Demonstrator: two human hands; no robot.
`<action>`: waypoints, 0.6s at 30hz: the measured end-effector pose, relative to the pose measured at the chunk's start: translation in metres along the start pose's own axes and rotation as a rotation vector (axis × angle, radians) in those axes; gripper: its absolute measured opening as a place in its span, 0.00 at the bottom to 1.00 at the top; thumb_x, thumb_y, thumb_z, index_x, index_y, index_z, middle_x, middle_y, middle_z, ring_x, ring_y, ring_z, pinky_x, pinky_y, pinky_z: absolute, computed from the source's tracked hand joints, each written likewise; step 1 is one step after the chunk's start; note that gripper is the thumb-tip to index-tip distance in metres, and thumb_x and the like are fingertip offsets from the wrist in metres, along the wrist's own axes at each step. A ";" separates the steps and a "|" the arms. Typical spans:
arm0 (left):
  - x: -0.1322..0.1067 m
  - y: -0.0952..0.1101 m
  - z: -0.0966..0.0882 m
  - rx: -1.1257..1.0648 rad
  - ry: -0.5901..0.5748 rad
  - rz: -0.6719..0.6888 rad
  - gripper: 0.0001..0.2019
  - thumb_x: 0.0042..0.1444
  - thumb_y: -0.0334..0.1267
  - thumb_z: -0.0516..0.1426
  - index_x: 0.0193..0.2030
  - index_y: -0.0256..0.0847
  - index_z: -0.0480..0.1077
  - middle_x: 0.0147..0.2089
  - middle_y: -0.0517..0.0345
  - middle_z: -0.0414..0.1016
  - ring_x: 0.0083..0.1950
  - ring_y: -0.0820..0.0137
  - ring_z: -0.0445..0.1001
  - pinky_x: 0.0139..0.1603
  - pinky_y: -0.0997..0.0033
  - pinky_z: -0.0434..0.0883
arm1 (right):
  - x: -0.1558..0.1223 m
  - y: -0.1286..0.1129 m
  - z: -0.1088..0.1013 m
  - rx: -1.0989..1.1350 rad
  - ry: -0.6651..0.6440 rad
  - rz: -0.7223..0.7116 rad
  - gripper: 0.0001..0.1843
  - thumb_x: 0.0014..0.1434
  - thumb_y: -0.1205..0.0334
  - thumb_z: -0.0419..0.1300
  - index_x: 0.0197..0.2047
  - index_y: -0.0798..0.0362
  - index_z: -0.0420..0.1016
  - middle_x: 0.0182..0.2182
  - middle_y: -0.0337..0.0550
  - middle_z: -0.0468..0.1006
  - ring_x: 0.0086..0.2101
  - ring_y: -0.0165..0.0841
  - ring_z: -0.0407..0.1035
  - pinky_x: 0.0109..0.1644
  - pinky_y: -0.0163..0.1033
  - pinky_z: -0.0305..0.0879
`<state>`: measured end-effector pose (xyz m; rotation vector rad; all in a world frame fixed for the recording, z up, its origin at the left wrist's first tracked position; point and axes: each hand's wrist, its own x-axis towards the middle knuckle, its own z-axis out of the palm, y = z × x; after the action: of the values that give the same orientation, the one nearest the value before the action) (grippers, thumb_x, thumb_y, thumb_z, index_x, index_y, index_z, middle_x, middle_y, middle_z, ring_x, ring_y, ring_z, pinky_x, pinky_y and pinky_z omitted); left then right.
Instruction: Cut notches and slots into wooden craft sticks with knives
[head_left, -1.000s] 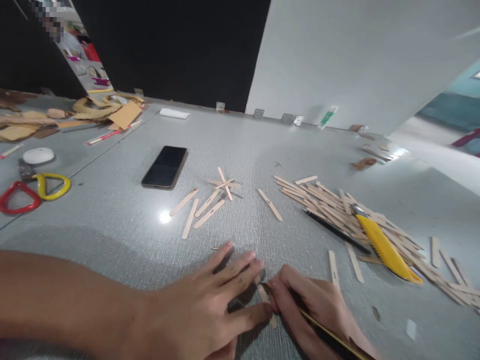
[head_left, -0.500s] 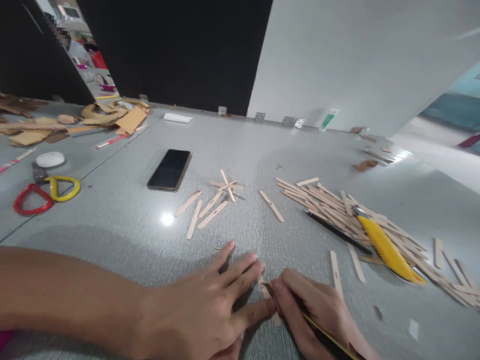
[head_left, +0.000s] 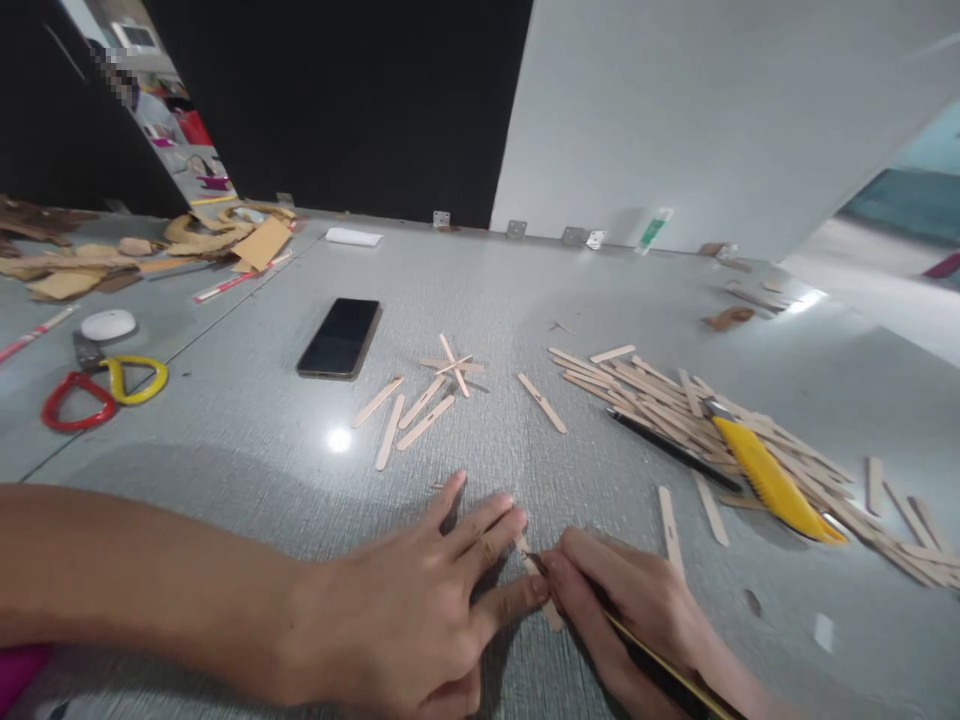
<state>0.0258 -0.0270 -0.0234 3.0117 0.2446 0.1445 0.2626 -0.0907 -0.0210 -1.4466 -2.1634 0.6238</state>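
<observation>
Fingers spread, my left hand [head_left: 435, 600] lies flat on the grey table, its fingertips pressing on a wooden craft stick [head_left: 553, 615]. My right hand [head_left: 630, 610] is closed in a pen-like grip around a slim craft knife [head_left: 645, 660] with a dark and gold handle. The knife's tip touches the stick between my two hands; the fingers partly cover the stick. Ahead of my left hand lie several loose sticks [head_left: 426, 423], some with small slots cut in them, and a few crossed in a star [head_left: 454, 366]. Another slotted stick [head_left: 670, 530] rests just beyond my right hand.
A heap of craft sticks [head_left: 660, 400] spreads at the right, with a black pen-like tool [head_left: 667, 446] and a yellow cutter [head_left: 772, 480] on it. A phone [head_left: 340, 338], scissors [head_left: 105, 385], a white mouse [head_left: 108, 325] and cardboard scraps [head_left: 225, 240] are at the left.
The view has shifted slightly. Both hands stay at the same stick, with the knife tip still on it and hardly any movement.
</observation>
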 end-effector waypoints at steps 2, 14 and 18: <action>0.000 0.000 0.000 -0.007 0.001 -0.003 0.34 0.73 0.47 0.48 0.78 0.27 0.51 0.76 0.21 0.54 0.79 0.35 0.50 0.71 0.24 0.53 | -0.001 0.001 0.000 -0.002 -0.008 -0.017 0.17 0.78 0.63 0.48 0.33 0.47 0.59 0.24 0.32 0.68 0.22 0.27 0.62 0.29 0.36 0.59; 0.000 -0.003 0.004 0.041 0.065 0.040 0.36 0.70 0.48 0.53 0.77 0.26 0.52 0.75 0.24 0.58 0.77 0.38 0.57 0.76 0.36 0.50 | 0.004 -0.002 -0.002 0.277 -0.030 0.306 0.26 0.79 0.48 0.45 0.28 0.46 0.62 0.16 0.30 0.65 0.18 0.28 0.61 0.24 0.35 0.59; 0.001 -0.003 0.005 0.054 0.065 0.044 0.35 0.71 0.47 0.51 0.77 0.25 0.52 0.75 0.23 0.58 0.77 0.38 0.57 0.76 0.39 0.52 | -0.002 -0.004 0.003 0.192 0.115 0.189 0.25 0.79 0.52 0.47 0.28 0.47 0.62 0.16 0.31 0.68 0.17 0.27 0.64 0.23 0.35 0.59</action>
<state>0.0266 -0.0250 -0.0285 3.0706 0.1911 0.2432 0.2587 -0.0945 -0.0213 -1.5522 -1.8398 0.7724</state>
